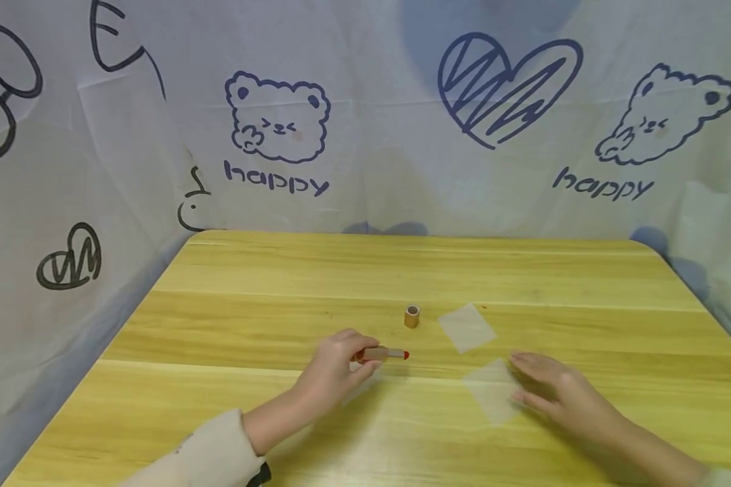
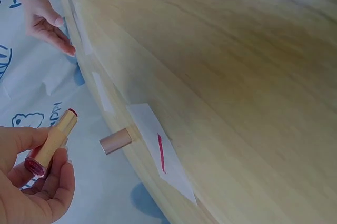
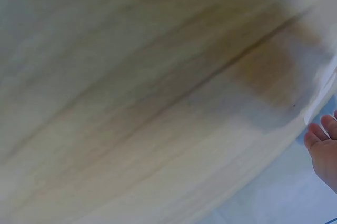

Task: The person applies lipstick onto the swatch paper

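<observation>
Between thumb and fingers, my left hand [image 1: 335, 368] pinches an uncapped lipstick [image 1: 380, 353] above the table, its red tip pointing right. The left wrist view shows the lipstick [image 2: 52, 145] with a dark red end near the palm. Under that hand lies a white paper [image 2: 160, 150] bearing one red stroke; in the head view the hand mostly hides it. The lipstick cap [image 1: 411, 316] stands upright beyond the lipstick. My right hand [image 1: 566, 396] holds nothing, its fingers loosely extended at the right edge of a blank paper square [image 1: 493, 392].
Another pale paper square [image 1: 468, 328] lies farther back, right of the cap. All of it is on a wooden table [image 1: 231, 270]. A white cloth [image 1: 378, 169] with drawn bears and hearts hangs behind the table's far edge.
</observation>
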A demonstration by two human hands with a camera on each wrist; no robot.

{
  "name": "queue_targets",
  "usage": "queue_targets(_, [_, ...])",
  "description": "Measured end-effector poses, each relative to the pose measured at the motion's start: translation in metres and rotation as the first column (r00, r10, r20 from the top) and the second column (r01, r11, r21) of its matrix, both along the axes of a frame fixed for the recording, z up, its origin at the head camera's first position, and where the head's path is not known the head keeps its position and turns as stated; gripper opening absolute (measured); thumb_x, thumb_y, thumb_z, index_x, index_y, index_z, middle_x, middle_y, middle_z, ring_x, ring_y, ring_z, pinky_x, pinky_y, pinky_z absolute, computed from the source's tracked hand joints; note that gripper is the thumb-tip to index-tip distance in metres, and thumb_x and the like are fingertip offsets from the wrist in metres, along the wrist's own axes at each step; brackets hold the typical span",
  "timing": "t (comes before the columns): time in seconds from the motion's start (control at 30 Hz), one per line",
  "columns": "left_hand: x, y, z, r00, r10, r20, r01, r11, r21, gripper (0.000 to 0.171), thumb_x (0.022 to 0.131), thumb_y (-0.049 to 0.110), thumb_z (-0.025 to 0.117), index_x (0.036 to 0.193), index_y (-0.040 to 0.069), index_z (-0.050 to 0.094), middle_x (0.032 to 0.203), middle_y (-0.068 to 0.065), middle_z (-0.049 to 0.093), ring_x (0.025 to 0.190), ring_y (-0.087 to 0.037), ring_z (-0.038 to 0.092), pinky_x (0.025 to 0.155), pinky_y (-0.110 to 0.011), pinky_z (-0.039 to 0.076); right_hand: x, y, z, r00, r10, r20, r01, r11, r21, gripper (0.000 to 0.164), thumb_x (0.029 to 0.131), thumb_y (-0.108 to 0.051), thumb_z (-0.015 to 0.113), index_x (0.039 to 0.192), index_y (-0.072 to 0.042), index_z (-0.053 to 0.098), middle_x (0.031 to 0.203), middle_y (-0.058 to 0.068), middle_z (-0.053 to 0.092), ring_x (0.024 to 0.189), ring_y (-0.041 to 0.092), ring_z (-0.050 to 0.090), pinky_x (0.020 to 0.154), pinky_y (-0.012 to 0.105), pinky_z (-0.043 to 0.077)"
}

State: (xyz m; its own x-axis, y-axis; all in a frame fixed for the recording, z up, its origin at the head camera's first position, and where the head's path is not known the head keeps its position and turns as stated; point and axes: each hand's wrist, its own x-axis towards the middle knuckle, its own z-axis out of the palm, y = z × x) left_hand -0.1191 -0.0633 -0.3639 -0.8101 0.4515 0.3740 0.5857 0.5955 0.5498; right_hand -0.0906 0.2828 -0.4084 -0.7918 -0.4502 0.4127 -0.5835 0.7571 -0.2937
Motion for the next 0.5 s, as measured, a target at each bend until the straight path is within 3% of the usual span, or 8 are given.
queue_targets(0.1, [-0.001, 0.004, -0.002, 1.000, -0.011, 0.001, 0.011, 1.000, 0.004, 0.018, 0.078, 0.004, 0.072, 0.094, -0.002, 0.068, 0.086, -0.010, 0.068, 0.074, -0.015, 0.063, 0.064, -0.023, 0.056, 0.003, 0.000, 0.001, 0.997, -0.036, 0.068, 0.035, 0.999, 0.019, 0.050, 0.075, -0.021, 0.076, 0.118, -0.001, 0.062, 0.118, 0.016, 0.064, 0.104, 0.035, 0.061, 0.086, 0.037, 0.053])
queue_targets(0.17, [-0.001, 0.007, -0.003, 1.000, -0.020, -0.001, 0.020, 1.000, 0.007, 0.017, 0.078, 0.004, 0.072, 0.094, -0.002, 0.068, 0.086, -0.010, 0.068, 0.074, -0.015, 0.063, 0.064, -0.024, 0.056, 0.006, 0.001, 0.001, 0.992, -0.056, 0.114, 0.054, 0.998, 0.024, 0.049, 0.078, -0.024, 0.074, 0.120, -0.002, 0.061, 0.119, 0.015, 0.063, 0.106, 0.034, 0.060, 0.085, 0.042, 0.052])
queue_targets(0.27, [-0.002, 0.011, -0.005, 0.999, -0.033, 0.001, 0.033, 0.999, 0.006, 0.017, 0.078, 0.004, 0.072, 0.094, -0.002, 0.068, 0.086, -0.010, 0.067, 0.074, -0.015, 0.063, 0.064, -0.022, 0.055, 0.008, 0.001, 0.000, 0.988, -0.076, 0.133, 0.073, 0.997, 0.032, 0.048, 0.079, -0.026, 0.073, 0.121, -0.005, 0.061, 0.121, 0.012, 0.063, 0.108, 0.033, 0.060, 0.090, 0.026, 0.050])
queue_targets(0.4, [-0.002, 0.017, -0.006, 0.998, -0.054, 0.013, 0.054, 0.998, 0.009, 0.018, 0.079, 0.005, 0.072, 0.094, -0.002, 0.068, 0.088, -0.010, 0.067, 0.075, -0.016, 0.064, 0.065, -0.021, 0.055, 0.009, 0.003, -0.004, 0.994, -0.055, 0.096, 0.053, 0.998, 0.024, 0.047, 0.078, -0.024, 0.074, 0.119, -0.006, 0.062, 0.118, 0.011, 0.064, 0.104, 0.033, 0.061, 0.093, 0.004, 0.037])
queue_targets(0.43, [-0.002, 0.019, -0.006, 0.998, -0.058, 0.017, 0.058, 0.998, 0.008, 0.018, 0.079, 0.005, 0.072, 0.095, -0.002, 0.068, 0.088, -0.010, 0.067, 0.075, -0.016, 0.064, 0.065, -0.020, 0.055, 0.009, 0.003, -0.005, 0.995, -0.051, 0.084, 0.049, 0.999, 0.022, 0.047, 0.077, -0.023, 0.075, 0.118, -0.006, 0.063, 0.118, 0.011, 0.064, 0.104, 0.033, 0.061, 0.094, 0.000, 0.033])
queue_targets(0.5, [-0.002, 0.022, -0.007, 0.998, -0.066, 0.024, 0.066, 0.998, 0.002, 0.018, 0.079, 0.005, 0.072, 0.095, -0.002, 0.068, 0.088, -0.010, 0.067, 0.076, -0.016, 0.064, 0.065, -0.018, 0.054, 0.009, 0.005, -0.007, 0.998, -0.031, 0.060, 0.030, 0.999, 0.021, 0.047, 0.076, -0.022, 0.076, 0.117, -0.005, 0.063, 0.117, 0.012, 0.065, 0.102, 0.033, 0.062, 0.092, 0.006, 0.041])
